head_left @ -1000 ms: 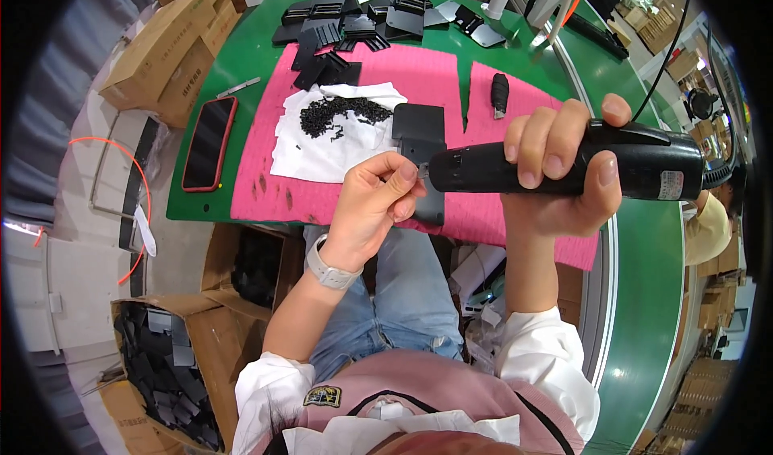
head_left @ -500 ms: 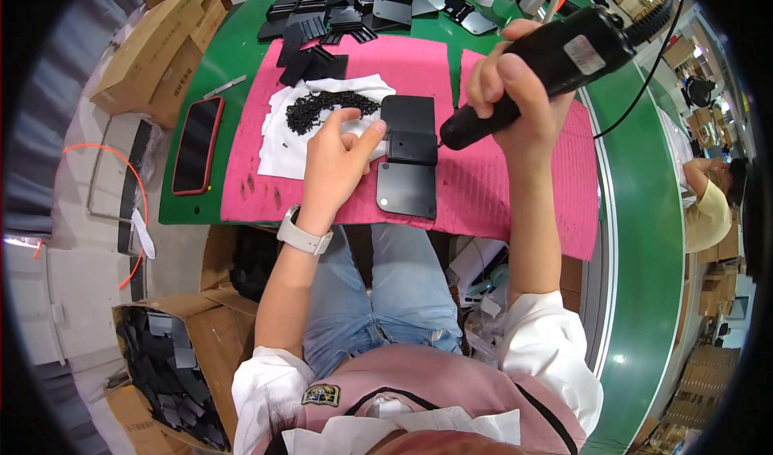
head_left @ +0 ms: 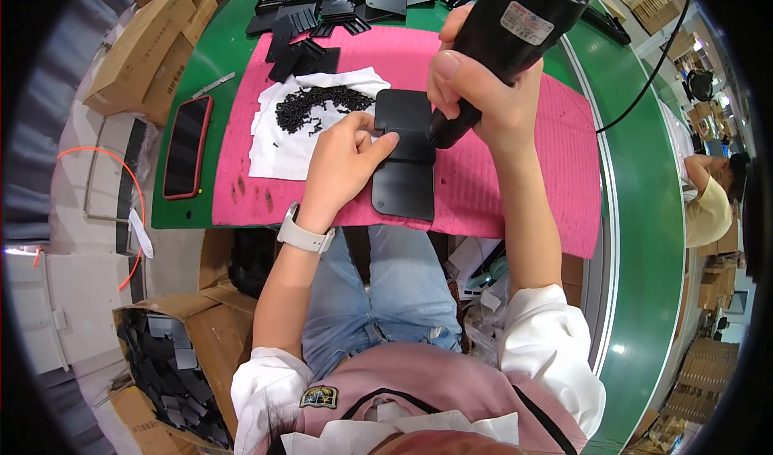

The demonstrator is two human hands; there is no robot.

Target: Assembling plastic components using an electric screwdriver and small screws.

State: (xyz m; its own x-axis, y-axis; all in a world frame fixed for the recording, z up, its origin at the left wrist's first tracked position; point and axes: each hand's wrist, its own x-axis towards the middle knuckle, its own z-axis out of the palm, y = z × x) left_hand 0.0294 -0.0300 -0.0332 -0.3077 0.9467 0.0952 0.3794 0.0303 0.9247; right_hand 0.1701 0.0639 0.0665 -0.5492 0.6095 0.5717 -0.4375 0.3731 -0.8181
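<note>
Green table [head_left: 241, 20] is carrying a pink mat [head_left: 515, 181]; on the mat a black flat plate assembly [head_left: 404, 165] is lying near the front edge, just right of a white cloth [head_left: 274, 145] heaped with small black screws [head_left: 314, 105].

Right hand [head_left: 483, 93] is gripping a black electric screwdriver [head_left: 515, 28], fingers wrapped tight round the body, tip angled down onto the upper plate. Left hand [head_left: 342, 161] is pressing the plate's left edge, thumb lying across it, fingers curled; whether a screw is pinched there, cannot tell.

Judgement on doing this well: driver ought to be standing square to the plate, not leaning, with the left hand holding the stack flat so the holes are staying lined up, and fingers kept off the bit.

Hard to read: bit tip and screw head are hiding under the right hand. Driver's top and cable [head_left: 644, 84] are running out of frame. Loose black parts [head_left: 322, 4] at the far edge are blurring together. Phone [head_left: 187, 145] is lying left.
</note>
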